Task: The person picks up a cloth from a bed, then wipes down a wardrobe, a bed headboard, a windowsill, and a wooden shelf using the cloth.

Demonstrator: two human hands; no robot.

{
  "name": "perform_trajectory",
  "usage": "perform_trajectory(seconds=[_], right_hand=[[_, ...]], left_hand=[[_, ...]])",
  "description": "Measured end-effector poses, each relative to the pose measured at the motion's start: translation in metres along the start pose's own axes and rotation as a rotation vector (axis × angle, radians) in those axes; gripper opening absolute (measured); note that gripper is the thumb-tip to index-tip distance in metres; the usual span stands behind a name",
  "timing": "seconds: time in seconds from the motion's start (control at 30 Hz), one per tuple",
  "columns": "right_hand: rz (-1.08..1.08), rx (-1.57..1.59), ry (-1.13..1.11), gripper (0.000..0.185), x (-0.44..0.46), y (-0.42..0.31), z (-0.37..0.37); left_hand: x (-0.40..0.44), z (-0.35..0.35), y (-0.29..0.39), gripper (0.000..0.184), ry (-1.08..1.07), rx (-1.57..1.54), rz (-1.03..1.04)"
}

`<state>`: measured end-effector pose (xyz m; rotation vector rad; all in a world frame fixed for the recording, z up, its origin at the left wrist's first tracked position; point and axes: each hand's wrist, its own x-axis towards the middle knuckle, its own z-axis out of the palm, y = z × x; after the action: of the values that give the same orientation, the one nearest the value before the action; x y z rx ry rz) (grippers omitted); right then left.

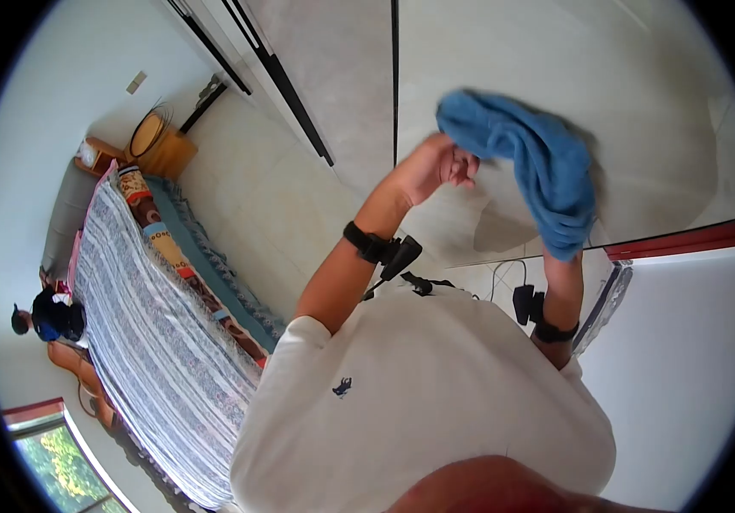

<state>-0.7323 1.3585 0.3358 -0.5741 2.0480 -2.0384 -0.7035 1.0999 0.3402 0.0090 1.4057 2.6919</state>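
Observation:
A crumpled blue cloth lies against a glossy pale panel, stretched between my two hands. My left hand is closed, its fingers curled at the cloth's upper left end. The cloth hangs over my right hand and hides its fingers; only the right wrist and forearm show below it. From the way the cloth bunches there, my right hand grips its lower end. A black strap with a small device is on my left forearm, and a similar strap is on my right.
Tall wardrobe doors with black handles stand beside the panel. Over to the left is a bed with a striped cover. A person in dark clothes is at its far side. A wooden stool stands near the wall.

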Motion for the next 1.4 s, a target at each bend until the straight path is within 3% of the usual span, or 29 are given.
perform_trajectory(seconds=[0.07,0.13,0.17,0.2,0.23,0.27,0.3,0.37,0.4,0.47,0.53,0.63,0.7,0.73,0.77,0.8,0.9,0.97,1.1,1.17,1.2,1.3,1.37,1.4], right_hand=[[-0.13,0.024,-0.232,0.042,0.012,-0.036,0.045],[-0.373,-0.208,-0.422,0.05,0.037,-0.06,0.101],[-0.37,-0.251,-0.384,0.056,0.043,-0.053,0.125],[-0.367,-0.294,-0.349,0.062,0.05,-0.037,0.145],[-0.378,-0.382,-0.369,0.075,0.058,-0.024,0.159],[-0.38,-0.388,-0.381,0.075,0.063,-0.009,0.172],[-0.382,-0.389,-0.388,0.077,0.067,0.006,0.184],[-0.415,-0.435,-0.403,0.083,0.076,0.038,0.199],[-0.436,-0.429,-0.39,0.083,0.082,0.027,0.206],[-0.524,-0.493,-0.363,0.084,0.082,-0.012,0.218],[-0.729,-0.686,-0.199,0.083,0.089,-0.049,0.227],[-0.727,-0.66,-0.185,0.081,0.097,-0.071,0.234],[-0.526,-0.619,-0.184,0.076,0.099,-0.058,0.232],[-0.507,-0.62,-0.179,0.076,0.097,-0.045,0.233],[-0.512,-0.645,-0.145,0.075,0.097,-0.026,0.234],[-0.519,-0.671,-0.109,0.073,0.096,-0.007,0.235],[-0.433,-0.771,-0.112,0.07,0.081,0.039,0.234],[-0.397,-0.777,-0.138,0.07,0.075,0.059,0.231],[-0.346,-0.452,0.006,0.064,0.07,0.006,0.217],[-0.498,-0.277,0.173,0.059,0.066,-0.028,0.203],[-0.541,-0.162,0.181,0.059,0.064,-0.041,0.199],[-0.662,-0.303,0.22,0.06,0.073,-0.049,0.195],[-0.725,-0.592,0.28,0.052,0.082,-0.027,0.198],[-0.729,-0.587,0.284,0.052,0.083,-0.02,0.2]], left_hand=[[-0.01,0.008,0.036,0.044,-0.032,-0.069,0.077],[-0.018,0.009,0.049,0.064,0.148,-0.263,0.302],[-0.019,0.006,0.048,0.072,0.282,-0.196,0.418],[-0.015,-0.01,0.041,0.072,0.273,-0.192,0.426],[-0.011,-0.034,0.025,0.061,0.464,-0.046,0.392],[-0.011,-0.053,0.013,0.049,0.661,0.094,0.354],[-0.014,-0.066,0.008,0.049,0.672,0.083,0.364],[-0.019,-0.086,0.011,0.043,0.734,0.341,0.176],[-0.017,-0.087,0.023,0.043,0.725,0.358,0.193],[-0.022,-0.08,0.049,0.04,0.611,0.488,0.546],[-0.03,-0.059,0.087,0.037,0.653,0.568,0.538],[-0.021,-0.05,0.116,0.027,0.661,0.773,0.759],[-0.015,-0.063,0.11,0.029,0.624,0.712,0.705],[-0.011,-0.071,0.101,0.032,0.585,0.65,0.65],[-0.001,-0.084,0.08,0.025,0.681,0.688,0.765],[0.003,-0.1,0.061,0.025,0.667,0.687,0.754],[0.006,-0.136,0.009,0.024,0.7,0.745,0.568],[0.003,-0.15,-0.008,0.032,0.704,1.014,0.435],[-0.009,-0.107,0.048,0.036,0.553,1.076,0.542],[-0.021,-0.063,0.091,0.032,0.197,0.803,0.295],[-0.019,-0.06,0.092,0.032,0.194,0.796,0.288],[0.003,-0.061,0.082,0.024,0.087,0.83,0.341],[0.018,-0.092,0.044,0.017,0.086,0.971,0.503],[0.019,-0.102,0.029,0.017,0.085,0.977,0.507]])
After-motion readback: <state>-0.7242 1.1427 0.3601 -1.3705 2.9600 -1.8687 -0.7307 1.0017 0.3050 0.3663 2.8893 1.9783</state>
